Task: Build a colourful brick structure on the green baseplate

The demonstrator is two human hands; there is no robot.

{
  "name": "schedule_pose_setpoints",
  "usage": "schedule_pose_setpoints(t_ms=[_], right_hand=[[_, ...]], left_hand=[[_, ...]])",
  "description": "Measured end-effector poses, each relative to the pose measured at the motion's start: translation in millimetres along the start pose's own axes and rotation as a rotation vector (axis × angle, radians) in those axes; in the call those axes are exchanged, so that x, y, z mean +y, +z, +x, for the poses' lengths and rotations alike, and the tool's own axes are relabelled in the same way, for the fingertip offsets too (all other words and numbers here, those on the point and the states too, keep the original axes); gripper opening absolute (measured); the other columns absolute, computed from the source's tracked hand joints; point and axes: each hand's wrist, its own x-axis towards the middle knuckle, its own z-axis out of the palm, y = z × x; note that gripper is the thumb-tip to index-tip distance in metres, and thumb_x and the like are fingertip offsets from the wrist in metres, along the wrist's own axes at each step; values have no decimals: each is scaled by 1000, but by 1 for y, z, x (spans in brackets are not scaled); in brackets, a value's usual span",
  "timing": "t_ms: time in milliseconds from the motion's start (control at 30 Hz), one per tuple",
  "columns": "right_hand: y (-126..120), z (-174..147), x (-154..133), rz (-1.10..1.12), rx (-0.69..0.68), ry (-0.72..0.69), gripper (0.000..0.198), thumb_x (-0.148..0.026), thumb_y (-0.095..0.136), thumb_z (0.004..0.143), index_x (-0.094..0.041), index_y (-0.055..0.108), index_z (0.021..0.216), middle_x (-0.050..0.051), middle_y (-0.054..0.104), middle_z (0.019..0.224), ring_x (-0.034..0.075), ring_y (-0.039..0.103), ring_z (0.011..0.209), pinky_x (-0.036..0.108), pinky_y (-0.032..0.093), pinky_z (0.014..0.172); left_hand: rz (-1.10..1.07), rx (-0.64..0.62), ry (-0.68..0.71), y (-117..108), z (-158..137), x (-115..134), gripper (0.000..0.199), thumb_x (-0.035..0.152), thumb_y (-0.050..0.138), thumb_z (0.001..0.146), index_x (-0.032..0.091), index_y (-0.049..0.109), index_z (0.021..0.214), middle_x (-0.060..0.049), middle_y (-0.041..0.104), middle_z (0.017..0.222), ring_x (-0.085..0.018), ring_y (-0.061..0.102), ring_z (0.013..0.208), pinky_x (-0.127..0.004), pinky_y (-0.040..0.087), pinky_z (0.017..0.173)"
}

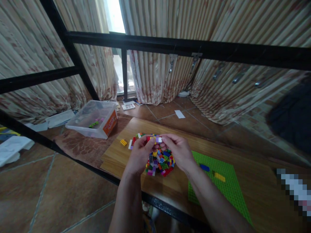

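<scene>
Between my two hands is a short row of joined toy bricks, with red, yellow, purple and white parts. My left hand pinches its red and yellow end. At the white end, the fingers of my right hand are closed on the same row. Below and behind both hands lies a pile of loose coloured bricks, partly hidden by them. A yellow brick sits apart to the left. On the green baseplate, partly covered by my right forearm, are a blue brick and a yellow brick.
A wooden table carries the bricks. Beyond its left end stands a clear plastic box with a few pieces inside. A black metal frame crosses in front of the curtains. A white paper lies on the tiled floor.
</scene>
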Motion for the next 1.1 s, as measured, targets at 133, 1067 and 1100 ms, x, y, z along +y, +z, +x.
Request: schedule_pose_setpoints(t_ms=[133, 1067, 1100], right_hand=[[1, -4, 2, 156, 51, 75, 23, -35, 76, 66, -19, 73, 82, 0, 67, 68, 11, 58, 61, 25, 49, 61], [14, -2, 18, 467, 195, 269, 27, -44, 66, 76, -18, 65, 78, -2, 60, 66, 6, 46, 47, 17, 35, 40], [15, -3, 18, 402, 168, 234, 31, -49, 68, 74, -18, 65, 79, -3, 57, 63, 6, 44, 46, 17, 32, 38]], left_hand=[[29, 39, -6, 5, 0, -2, 25, 36, 71, 71, 14, 64, 79, 1, 60, 66, -9, 55, 61, -19, 45, 60], [-34, 97, -63, 11, 5, -15, 24, 35, 66, 74, 13, 68, 82, 3, 54, 57, -8, 47, 52, -20, 35, 51], [-47, 87, -65, 12, 5, -15, 25, 35, 68, 73, 13, 69, 83, 3, 56, 58, -8, 48, 53, -20, 35, 51]])
